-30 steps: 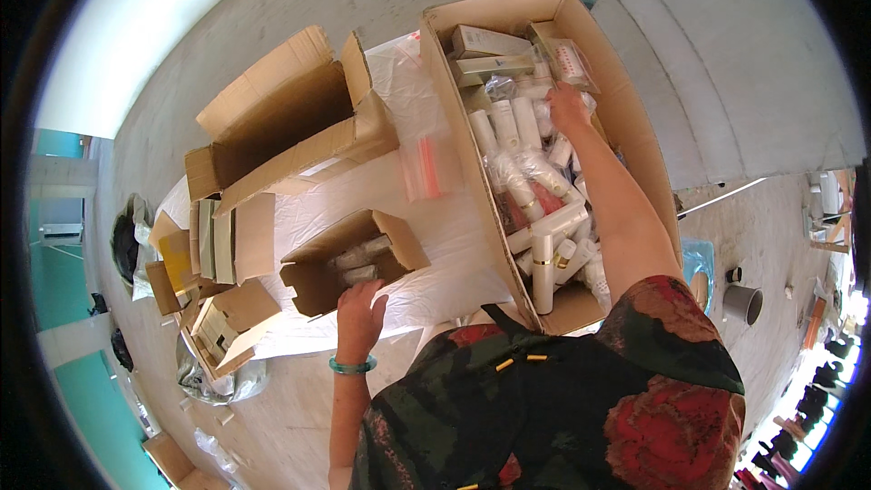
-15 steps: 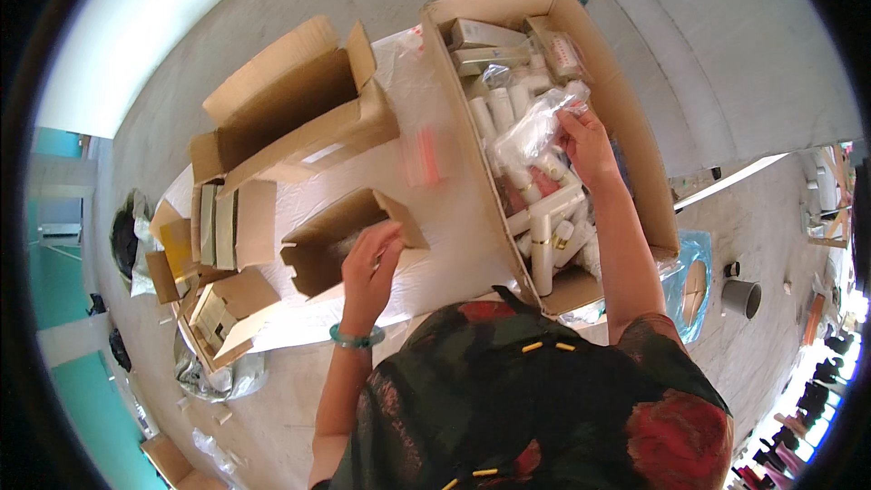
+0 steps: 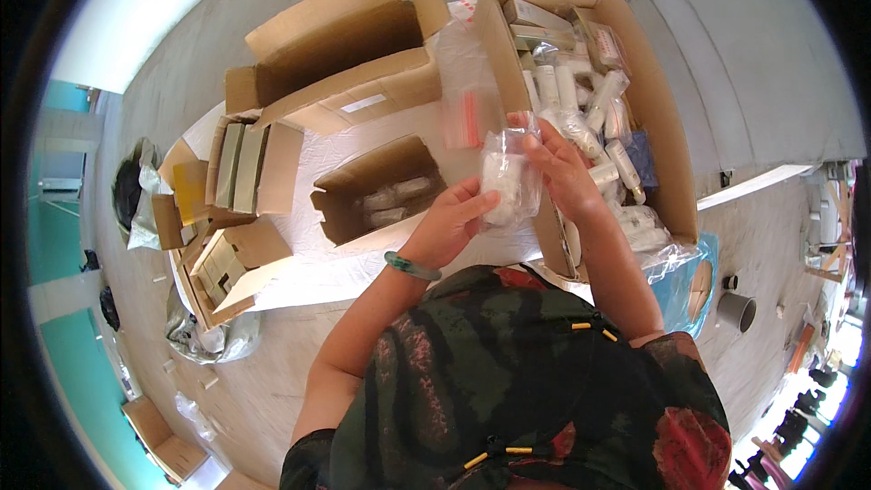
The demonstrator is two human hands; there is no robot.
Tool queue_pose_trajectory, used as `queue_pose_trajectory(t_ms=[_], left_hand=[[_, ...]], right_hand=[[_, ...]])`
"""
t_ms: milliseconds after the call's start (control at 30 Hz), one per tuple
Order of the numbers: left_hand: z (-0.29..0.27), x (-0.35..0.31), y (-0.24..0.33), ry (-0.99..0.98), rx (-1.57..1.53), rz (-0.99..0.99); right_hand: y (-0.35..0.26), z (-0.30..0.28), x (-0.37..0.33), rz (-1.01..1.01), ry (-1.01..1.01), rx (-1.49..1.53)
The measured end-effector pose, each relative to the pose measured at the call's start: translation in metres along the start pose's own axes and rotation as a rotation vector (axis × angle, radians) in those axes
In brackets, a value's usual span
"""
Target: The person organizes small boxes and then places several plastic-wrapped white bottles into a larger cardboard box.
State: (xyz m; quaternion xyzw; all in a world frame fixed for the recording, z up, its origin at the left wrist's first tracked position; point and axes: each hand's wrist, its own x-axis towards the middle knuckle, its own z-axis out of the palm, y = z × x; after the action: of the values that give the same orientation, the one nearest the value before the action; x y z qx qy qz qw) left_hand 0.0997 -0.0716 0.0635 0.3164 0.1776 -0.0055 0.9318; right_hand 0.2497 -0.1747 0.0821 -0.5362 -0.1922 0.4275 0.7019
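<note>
A clear plastic bag [image 3: 508, 186] with white items inside is held up in front of me, near the left wall of the big carton. My left hand [image 3: 460, 218], with a bangle on its wrist, closes round the bag's lower left side. The fingers of my right hand [image 3: 561, 168] pinch the bag's upper right edge. Right of it stands the big open carton [image 3: 667, 145], full of white tubes and bottles [image 3: 567, 91], many in clear bags. Left of my left hand is a small open carton [image 3: 340, 209] with several bagged white pieces [image 3: 399, 200] on its bottom.
A large open box [image 3: 363, 82] stands at the back left. Smaller cartons [image 3: 272, 168] cluster at the table's left end. Clear bags with red marks [image 3: 464, 118] lie on the white table cover [image 3: 331, 141]. A grey bin [image 3: 737, 308] stands on the floor at right.
My right hand has drawn back from the big carton with the plastic bag. My left hand has left the small carton and moved right to grip the bag too.
</note>
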Motion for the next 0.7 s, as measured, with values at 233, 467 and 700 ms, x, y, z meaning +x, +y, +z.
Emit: queue_pose_trajectory(t_ms=[233, 467, 700], left_hand=[[-0.024, -0.027, 0.009, 0.029, -0.007, 0.131], [-0.035, -0.043, 0.015, -0.033, -0.238, 0.173], [-0.047, -0.051, 0.014, -0.050, -0.321, 0.151]], right_hand=[[0.026, 0.008, -0.012, 0.129, -0.206, -0.161], [0.019, 0.025, -0.016, 0.157, -0.129, -0.301], [0.010, 0.019, -0.016, 0.081, 0.022, -0.315]])
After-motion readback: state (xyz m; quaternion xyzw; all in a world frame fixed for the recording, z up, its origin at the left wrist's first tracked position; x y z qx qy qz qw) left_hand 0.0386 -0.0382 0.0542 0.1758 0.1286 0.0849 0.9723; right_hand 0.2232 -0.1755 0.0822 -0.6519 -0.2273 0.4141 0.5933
